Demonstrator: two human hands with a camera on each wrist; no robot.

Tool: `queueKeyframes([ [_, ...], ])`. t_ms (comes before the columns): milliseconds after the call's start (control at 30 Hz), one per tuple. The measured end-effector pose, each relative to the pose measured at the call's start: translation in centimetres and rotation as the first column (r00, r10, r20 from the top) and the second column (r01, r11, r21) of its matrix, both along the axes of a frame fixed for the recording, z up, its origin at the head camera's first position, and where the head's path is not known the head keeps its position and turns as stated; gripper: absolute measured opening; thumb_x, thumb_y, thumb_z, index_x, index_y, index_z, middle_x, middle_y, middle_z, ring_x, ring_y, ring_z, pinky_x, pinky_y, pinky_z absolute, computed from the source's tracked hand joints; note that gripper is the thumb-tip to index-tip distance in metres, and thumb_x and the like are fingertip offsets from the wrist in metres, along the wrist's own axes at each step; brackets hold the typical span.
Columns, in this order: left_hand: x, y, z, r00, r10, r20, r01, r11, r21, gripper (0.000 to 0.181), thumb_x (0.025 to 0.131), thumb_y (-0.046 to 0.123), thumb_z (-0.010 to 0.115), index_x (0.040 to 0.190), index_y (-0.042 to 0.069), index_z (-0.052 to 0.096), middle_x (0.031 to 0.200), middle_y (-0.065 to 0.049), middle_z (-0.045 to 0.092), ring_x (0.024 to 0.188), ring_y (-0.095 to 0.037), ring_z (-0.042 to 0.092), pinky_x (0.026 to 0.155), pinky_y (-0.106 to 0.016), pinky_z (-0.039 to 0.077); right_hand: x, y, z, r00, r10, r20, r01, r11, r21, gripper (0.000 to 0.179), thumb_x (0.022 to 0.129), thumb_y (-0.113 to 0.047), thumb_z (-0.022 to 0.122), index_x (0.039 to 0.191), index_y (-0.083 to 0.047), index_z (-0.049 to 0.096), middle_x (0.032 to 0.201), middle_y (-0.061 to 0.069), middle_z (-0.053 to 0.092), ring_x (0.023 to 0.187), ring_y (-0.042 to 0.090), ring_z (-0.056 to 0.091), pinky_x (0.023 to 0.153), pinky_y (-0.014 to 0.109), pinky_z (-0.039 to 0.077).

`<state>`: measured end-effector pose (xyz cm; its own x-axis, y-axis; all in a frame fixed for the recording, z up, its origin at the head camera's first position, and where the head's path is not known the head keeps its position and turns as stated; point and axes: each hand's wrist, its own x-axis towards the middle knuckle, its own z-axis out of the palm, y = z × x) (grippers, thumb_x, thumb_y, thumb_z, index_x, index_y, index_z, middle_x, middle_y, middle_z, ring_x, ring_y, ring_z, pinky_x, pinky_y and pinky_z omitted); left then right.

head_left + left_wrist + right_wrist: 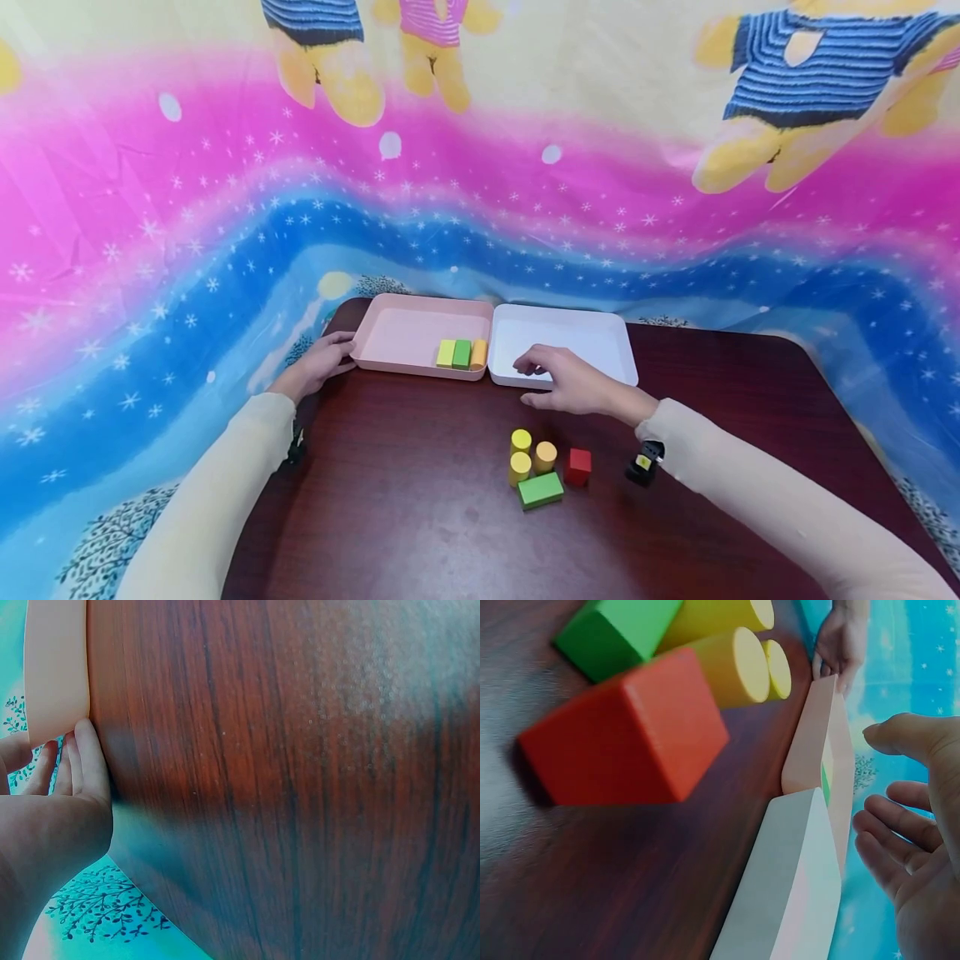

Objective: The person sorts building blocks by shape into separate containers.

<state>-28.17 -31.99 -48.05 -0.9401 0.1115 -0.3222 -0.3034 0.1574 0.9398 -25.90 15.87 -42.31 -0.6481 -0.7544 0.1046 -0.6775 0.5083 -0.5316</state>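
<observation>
My left hand (321,363) grips the left end of a shallow pink tray (405,371), its fingers spanning from rim to base in the left wrist view. My right hand (573,381) hovers over the front of a white tray (600,321), fingers loosely bent, thumb apart, nothing between them. Nearer me stand two yellow cylinders (519,469), an orange cylinder (546,456), a red block (577,467) and a green rectangular block (541,491). Inside the pink tray's front right corner lie a yellow block (446,353), a green block (461,354) and an orange piece (477,354).
Both trays stand side by side at the back of a dark wooden table (390,492). Behind them hangs a patterned cloth (450,217) with bears and snowflakes. A black wrist device (643,463) hangs under the right sleeve.
</observation>
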Motion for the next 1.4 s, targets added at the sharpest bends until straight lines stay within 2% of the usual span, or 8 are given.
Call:
queueKeyframes([
  [100, 0.0, 0.0, 0.0, 1.0, -0.003, 0.003, 0.003, 1.0, 0.004, 0.057, 0.117, 0.013, 0.037, 0.167, -0.002, 0.018, 0.169, -0.029, 0.022, 0.155, -0.043, 0.03, 0.125, -0.056, 0.031, 0.6, 0.7, -0.1, 1.0, 0.003, 0.006, -0.003, 1.0, -0.009, 0.044, 0.091, -0.022, 0.085, 0.129, -0.007, 0.068, 0.12, 0.012, 0.069, 0.112, 0.03, 0.068, 0.1, 0.046, 0.059],
  [167, -0.1, -0.2, -0.3, 1.0, -0.006, -0.003, 0.006, 1.0, -0.004, 0.057, 0.117, 0.015, 0.037, 0.168, -0.002, 0.018, 0.169, -0.029, 0.022, 0.155, -0.043, 0.03, 0.124, -0.055, 0.032, 1.0, 1.2, -0.2, 1.0, -0.004, 0.015, 0.004, 1.0, -0.016, 0.042, 0.091, -0.022, 0.085, 0.128, -0.009, 0.069, 0.118, 0.008, 0.069, 0.111, 0.03, 0.069, 0.099, 0.046, 0.059],
  [367, -0.5, -0.5, -1.1, 1.0, -0.004, -0.02, 0.003, 1.0, -0.027, 0.057, 0.117, 0.019, 0.038, 0.168, 0.001, 0.019, 0.169, -0.026, 0.024, 0.154, -0.04, 0.034, 0.123, -0.053, 0.036, 2.4, 2.5, -0.3, 1.0, -0.012, 0.023, 0.013, 0.999, -0.043, 0.037, 0.092, -0.024, 0.085, 0.125, -0.014, 0.07, 0.116, -0.002, 0.069, 0.108, 0.023, 0.069, 0.097, 0.047, 0.06],
  [567, -0.5, -0.7, -1.0, 1.0, -0.003, -0.027, 0.002, 0.999, -0.041, 0.056, 0.117, 0.019, 0.039, 0.168, 0.002, 0.022, 0.168, -0.024, 0.027, 0.152, -0.04, 0.037, 0.122, -0.052, 0.038, 3.4, 3.7, -0.2, 1.0, -0.004, 0.013, 0.004, 0.999, -0.048, 0.037, 0.093, -0.028, 0.084, 0.125, -0.017, 0.069, 0.119, -0.005, 0.07, 0.109, 0.027, 0.069, 0.096, 0.051, 0.059],
  [967, -0.3, -0.5, -0.8, 1.0, 0.0, -0.014, 0.0, 1.0, -0.019, 0.057, 0.117, 0.019, 0.038, 0.169, 0.003, 0.02, 0.169, -0.025, 0.023, 0.154, -0.04, 0.033, 0.123, -0.053, 0.036, 5.2, 6.3, 0.0, 0.998, -0.041, 0.052, 0.044, 0.997, -0.066, 0.038, 0.093, -0.031, 0.085, 0.126, -0.022, 0.069, 0.117, -0.013, 0.069, 0.108, 0.019, 0.07, 0.094, 0.048, 0.061],
  [1167, -0.4, -0.6, -1.1, 1.0, -0.001, -0.009, 0.001, 1.0, -0.01, 0.057, 0.117, 0.018, 0.036, 0.169, 0.001, 0.017, 0.17, -0.026, 0.021, 0.155, -0.041, 0.031, 0.124, -0.054, 0.034, 6.2, 7.4, -0.3, 0.996, -0.069, 0.06, 0.07, 0.997, -0.025, 0.041, 0.093, -0.039, 0.084, 0.128, -0.024, 0.069, 0.12, -0.009, 0.07, 0.111, 0.02, 0.069, 0.095, 0.048, 0.061],
  [1400, -0.5, -0.5, -1.2, 1.0, 0.005, -0.025, -0.005, 1.0, -0.023, 0.057, 0.117, 0.019, 0.039, 0.168, 0.002, 0.021, 0.168, -0.025, 0.025, 0.153, -0.04, 0.034, 0.123, -0.052, 0.037, 7.1, 8.5, -1.4, 0.996, -0.086, 0.036, 0.087, 0.995, -0.041, 0.036, 0.093, -0.033, 0.085, 0.125, -0.027, 0.07, 0.121, -0.003, 0.072, 0.11, 0.013, 0.068, 0.095, 0.05, 0.061],
])
